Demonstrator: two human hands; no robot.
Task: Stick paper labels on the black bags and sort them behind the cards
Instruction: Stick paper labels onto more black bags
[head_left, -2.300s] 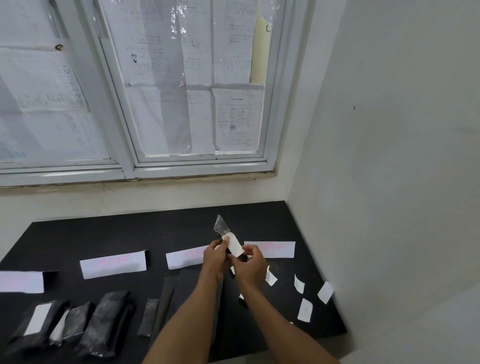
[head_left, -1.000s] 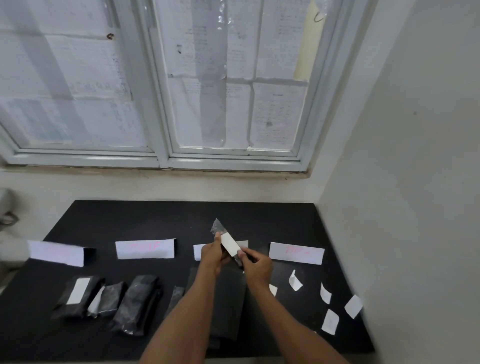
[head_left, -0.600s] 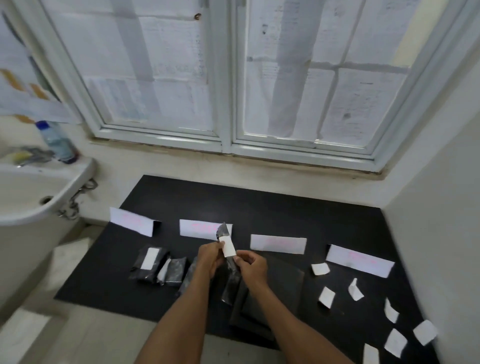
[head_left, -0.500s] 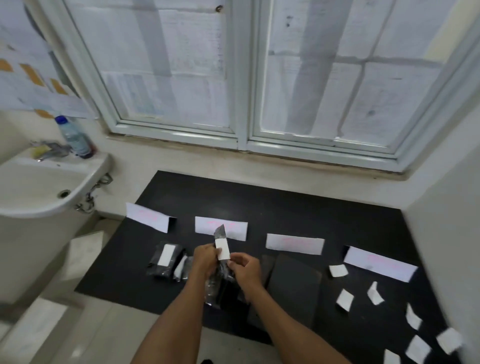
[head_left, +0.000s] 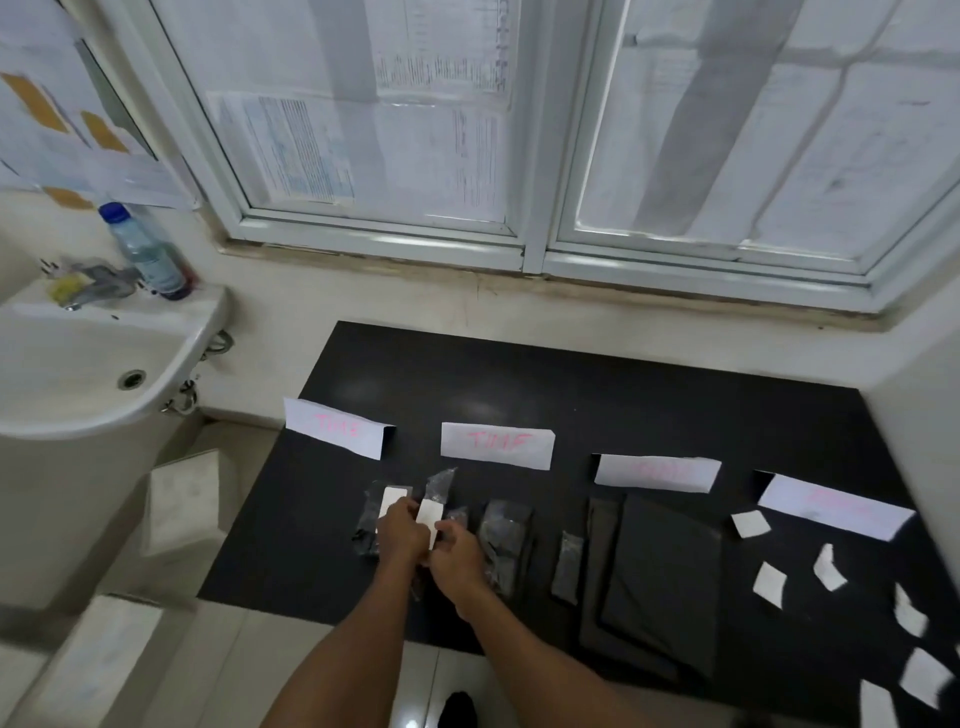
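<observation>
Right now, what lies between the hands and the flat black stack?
In the head view, two black bags: a crumpled bag and a narrow bag.

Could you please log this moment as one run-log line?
step: labelling | left hand: grips black bag | right hand: grips black bag | paper label: on black bag | sorting: not yet behind cards

This looks like a plain washroom or back room used as a small work corner. A white sink (head_left: 156, 405) with a tap (head_left: 96, 285) and a water bottle (head_left: 148, 254) stands by the wall. The floor (head_left: 182, 670) is tiled, printed sheets (head_left: 311, 150) cover the window (head_left: 535, 223) panes, and a black table (head_left: 571, 395) with hand-written cards (head_left: 496, 444) fills the corner between bare walls.
</observation>
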